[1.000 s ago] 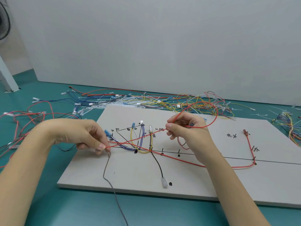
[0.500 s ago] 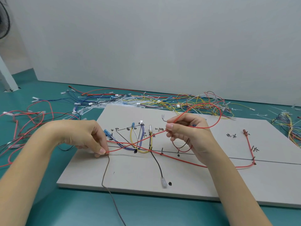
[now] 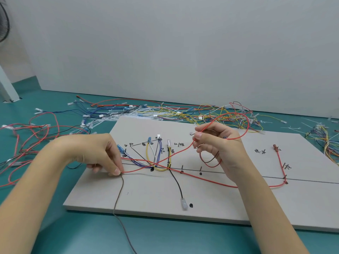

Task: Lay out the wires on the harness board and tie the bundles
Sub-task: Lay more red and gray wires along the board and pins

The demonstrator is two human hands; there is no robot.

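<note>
**Fingers pinch the red wire at both ends of a taut run; brown wire now coiled in the right hand**

Fingers of the left hand (image 3: 102, 158) pinch a red wire (image 3: 165, 160) and a brown wire (image 3: 119, 195) together against the harness board (image 3: 220, 208), near its left edge. The right hand (image 3: 218, 143) grips the red wire between thumb and forefinger above the board's middle, with a small brown loop (image 3: 211, 161) hanging under its curled fingers.

Compared with a second ago, the left pinch stays at the same spot, while the right hand has lifted slightly toward the far edge and drawn brown wire into the loop beneath the palm, where before only red showed there. That suggests slack is being gathered ahead of routing, so laying out is under way and no bundle looks tied yet.

The red wire's held stretch runs left to right, rising from the left pinch to the right hand, then arcs in a large loop (image 3: 245, 125) toward the far edge. A second red run lies along the board's drawn line to the red terminal (image 3: 275, 146) near the right edge. The brown wire's free tail points to the near edge and drops off it
</note>
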